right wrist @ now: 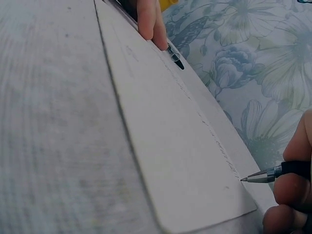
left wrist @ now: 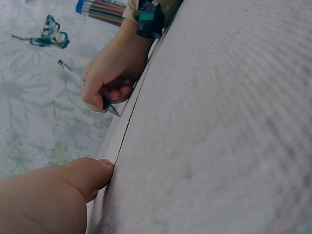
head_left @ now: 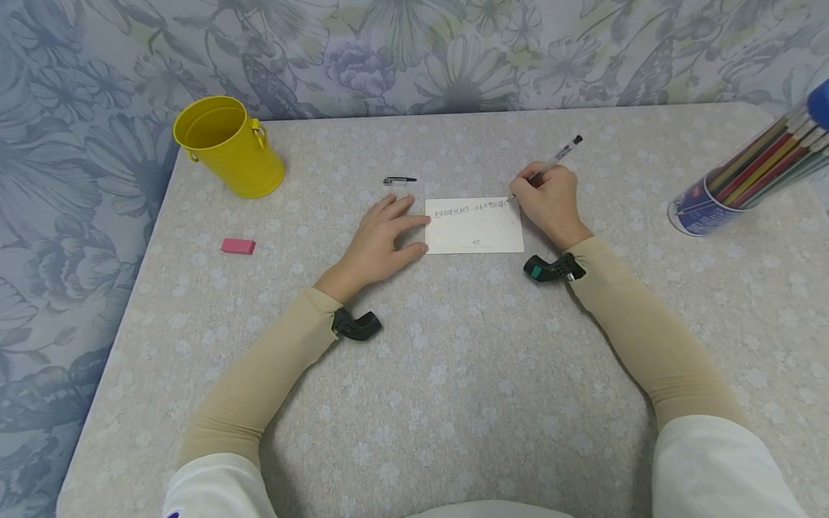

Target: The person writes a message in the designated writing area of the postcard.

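Note:
A white card [head_left: 474, 229] lies on the table with a line of handwriting along its top edge and a small mark near the bottom. My right hand [head_left: 550, 198] pinches a pen [head_left: 565, 151] at the card's upper right. In the right wrist view the pen's metal tip [right wrist: 258, 176] meets the card at the end of the written line. My left hand [head_left: 382, 241] lies with fingers spread, its thumb and a fingertip on the card's left edge. Just beyond the left fingers lies a black-and-clear pen cap [head_left: 399, 180].
A yellow bucket [head_left: 242, 162] stands at the back left, with a pink eraser [head_left: 238, 246] in front of it. At the right, a blue-and-white tub [head_left: 702, 208] holds several coloured pencils. Floral wallpaper [head_left: 414, 57] rises behind the table's back edge.

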{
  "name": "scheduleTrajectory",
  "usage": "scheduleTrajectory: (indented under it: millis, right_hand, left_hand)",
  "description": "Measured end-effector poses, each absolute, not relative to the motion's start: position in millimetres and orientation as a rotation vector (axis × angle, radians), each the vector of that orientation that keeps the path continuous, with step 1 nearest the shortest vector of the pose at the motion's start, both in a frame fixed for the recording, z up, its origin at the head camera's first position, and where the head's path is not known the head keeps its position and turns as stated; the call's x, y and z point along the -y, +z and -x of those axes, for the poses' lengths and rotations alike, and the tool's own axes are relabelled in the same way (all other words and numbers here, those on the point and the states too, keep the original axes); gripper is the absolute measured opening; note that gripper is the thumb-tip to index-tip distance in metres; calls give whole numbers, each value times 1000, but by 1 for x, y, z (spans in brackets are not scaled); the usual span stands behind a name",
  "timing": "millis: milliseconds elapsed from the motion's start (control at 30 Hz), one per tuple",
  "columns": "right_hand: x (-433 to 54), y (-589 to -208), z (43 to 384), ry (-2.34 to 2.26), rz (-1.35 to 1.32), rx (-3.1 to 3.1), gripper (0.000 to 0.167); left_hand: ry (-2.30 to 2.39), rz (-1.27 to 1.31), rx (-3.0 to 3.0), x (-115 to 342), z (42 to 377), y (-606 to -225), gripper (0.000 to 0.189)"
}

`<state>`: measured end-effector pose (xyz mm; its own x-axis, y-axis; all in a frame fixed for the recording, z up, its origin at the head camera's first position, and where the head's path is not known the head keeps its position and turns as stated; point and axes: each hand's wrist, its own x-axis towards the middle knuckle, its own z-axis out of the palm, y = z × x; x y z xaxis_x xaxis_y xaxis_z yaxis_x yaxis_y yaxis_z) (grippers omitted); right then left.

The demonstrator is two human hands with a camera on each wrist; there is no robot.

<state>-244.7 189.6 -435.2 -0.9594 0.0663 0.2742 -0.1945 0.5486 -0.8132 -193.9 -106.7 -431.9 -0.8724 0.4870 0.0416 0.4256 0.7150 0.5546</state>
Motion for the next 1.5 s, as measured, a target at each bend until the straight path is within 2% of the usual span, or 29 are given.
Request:
scheduleTrajectory:
  millis: [700,1500]
  right_hand:
    - [-190,-436,245,1362,-138,2532,20]
    - [-190,-436,245,1450,-59,2477,21]
  left_hand:
    - [878,-749,-2807,106,194,-432,46]
    - [872,-741,-2807,107,194,-433,47]
